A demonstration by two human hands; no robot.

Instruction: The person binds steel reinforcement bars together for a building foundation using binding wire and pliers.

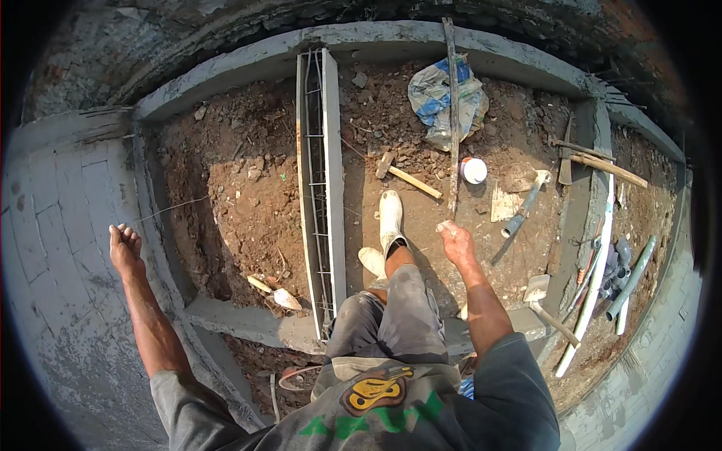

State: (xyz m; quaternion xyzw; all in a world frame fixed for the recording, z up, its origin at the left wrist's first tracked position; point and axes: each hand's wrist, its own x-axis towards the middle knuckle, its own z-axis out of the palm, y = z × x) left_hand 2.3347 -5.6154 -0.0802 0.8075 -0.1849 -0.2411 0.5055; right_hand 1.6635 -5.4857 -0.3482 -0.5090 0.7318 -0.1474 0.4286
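My left hand (pixel 126 246) is closed out at the left, beside the grey block wall. A thin wire or string (pixel 174 207) runs from its fingers toward the dirt. My right hand (pixel 457 244) is closed in front of me, right of my boots; what it holds, if anything, is hidden. Just beyond it is the lower end of a long wooden pole (pixel 453 113); I cannot tell if they touch. Between my hands, a steel rebar cage (pixel 317 173) lies between two boards, the right one a pale board (pixel 332 173). A sledgehammer (pixel 410 179) lies on the soil beyond my boots.
Concrete beams (pixel 218 75) frame the dirt. A trowel (pixel 286 299) lies at left. Rightward are a blue-white sack (pixel 444 98), a white tub (pixel 473 171), a grey pipe (pixel 524 207), a shovel-like tool (pixel 537 288), a long white pipe (pixel 596 286) and wooden handles (pixel 609 167).
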